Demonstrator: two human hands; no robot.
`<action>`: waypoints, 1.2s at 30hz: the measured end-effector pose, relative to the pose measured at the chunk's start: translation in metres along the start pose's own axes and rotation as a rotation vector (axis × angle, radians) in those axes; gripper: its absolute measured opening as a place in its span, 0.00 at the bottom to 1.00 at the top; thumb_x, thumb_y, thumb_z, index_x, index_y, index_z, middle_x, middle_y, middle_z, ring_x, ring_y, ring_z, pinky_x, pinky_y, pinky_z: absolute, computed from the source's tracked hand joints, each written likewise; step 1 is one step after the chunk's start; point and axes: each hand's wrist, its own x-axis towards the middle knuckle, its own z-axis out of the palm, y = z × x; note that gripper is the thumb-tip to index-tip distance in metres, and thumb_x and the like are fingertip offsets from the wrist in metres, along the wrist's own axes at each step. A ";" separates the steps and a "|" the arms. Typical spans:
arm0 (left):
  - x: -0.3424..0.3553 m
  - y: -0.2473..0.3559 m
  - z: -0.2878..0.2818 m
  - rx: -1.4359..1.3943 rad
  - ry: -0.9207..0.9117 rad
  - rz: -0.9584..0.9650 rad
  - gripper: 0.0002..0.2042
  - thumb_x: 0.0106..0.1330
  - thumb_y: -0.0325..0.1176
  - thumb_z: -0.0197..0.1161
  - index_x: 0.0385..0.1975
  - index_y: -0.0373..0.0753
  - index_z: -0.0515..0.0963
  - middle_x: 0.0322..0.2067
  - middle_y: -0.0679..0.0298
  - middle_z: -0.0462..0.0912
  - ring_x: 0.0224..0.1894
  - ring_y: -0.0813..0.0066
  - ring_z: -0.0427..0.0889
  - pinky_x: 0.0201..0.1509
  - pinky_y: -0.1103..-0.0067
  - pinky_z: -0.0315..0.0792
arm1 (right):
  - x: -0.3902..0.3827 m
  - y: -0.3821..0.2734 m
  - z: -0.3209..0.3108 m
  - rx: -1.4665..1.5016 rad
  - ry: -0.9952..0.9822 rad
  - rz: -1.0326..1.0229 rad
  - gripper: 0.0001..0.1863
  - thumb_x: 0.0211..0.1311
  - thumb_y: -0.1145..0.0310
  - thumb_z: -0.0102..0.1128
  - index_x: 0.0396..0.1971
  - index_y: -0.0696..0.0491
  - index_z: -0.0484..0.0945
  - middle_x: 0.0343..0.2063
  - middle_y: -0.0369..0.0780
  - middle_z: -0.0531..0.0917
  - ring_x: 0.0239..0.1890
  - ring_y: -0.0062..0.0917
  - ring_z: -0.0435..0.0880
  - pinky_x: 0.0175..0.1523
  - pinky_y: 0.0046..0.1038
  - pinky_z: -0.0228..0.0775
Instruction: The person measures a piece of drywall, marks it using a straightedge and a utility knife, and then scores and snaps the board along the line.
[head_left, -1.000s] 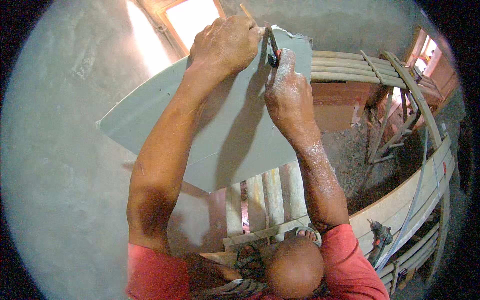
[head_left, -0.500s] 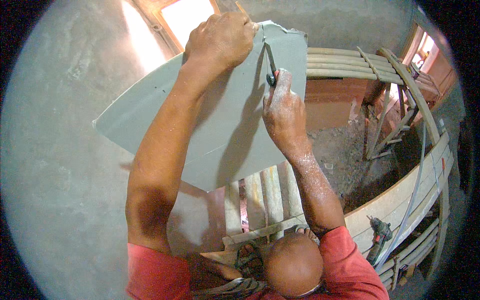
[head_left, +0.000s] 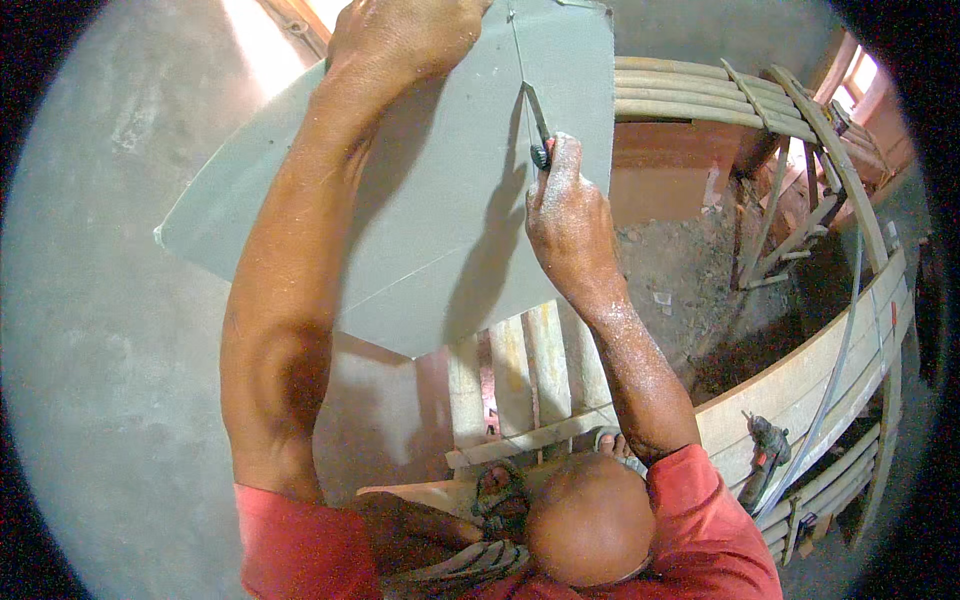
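A large grey-green board (head_left: 450,200) with a curved left side and ragged top edge fills the upper middle. My left hand (head_left: 395,40) is curled over its upper edge, gripping it near the top of the picture, its fingertips partly hidden. Right of centre, my right hand (head_left: 570,225) holds a black-and-red utility knife (head_left: 543,150), forefinger along the handle, blade resting on the board at the lower end of a thin scored line. A fainter line runs diagonally across the board's lower part.
Below lie wooden slats (head_left: 515,370) and sandaled feet (head_left: 495,490). Bamboo poles (head_left: 700,95) and curved planks (head_left: 800,390) form scaffolding at right, with a power tool (head_left: 768,440) and pale hose (head_left: 838,360). A grey wall (head_left: 120,300) is at left.
The knife has come down from the board's top edge, leaving a visible thin line. My left hand and the board sit higher and further left in the picture.
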 end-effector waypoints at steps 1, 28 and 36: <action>-0.004 0.005 -0.005 -0.037 -0.035 -0.043 0.16 0.67 0.42 0.54 0.34 0.35 0.82 0.37 0.45 0.82 0.43 0.46 0.81 0.50 0.60 0.72 | -0.002 0.001 0.002 0.001 -0.006 0.003 0.19 0.63 0.73 0.50 0.52 0.60 0.62 0.27 0.56 0.81 0.28 0.52 0.82 0.31 0.50 0.72; -0.001 0.019 0.003 -0.133 -0.134 -0.190 0.15 0.72 0.39 0.49 0.30 0.35 0.77 0.29 0.55 0.78 0.35 0.63 0.78 0.45 0.65 0.73 | -0.067 0.057 0.042 -0.053 -0.075 0.063 0.17 0.65 0.74 0.49 0.51 0.61 0.61 0.24 0.59 0.80 0.28 0.55 0.81 0.30 0.51 0.72; -0.004 0.011 0.001 -0.094 -0.172 -0.131 0.16 0.73 0.38 0.47 0.27 0.38 0.77 0.25 0.60 0.76 0.29 0.70 0.74 0.39 0.68 0.72 | -0.077 0.059 0.048 -0.035 -0.085 0.061 0.18 0.65 0.74 0.50 0.52 0.62 0.60 0.23 0.58 0.80 0.27 0.56 0.81 0.29 0.51 0.71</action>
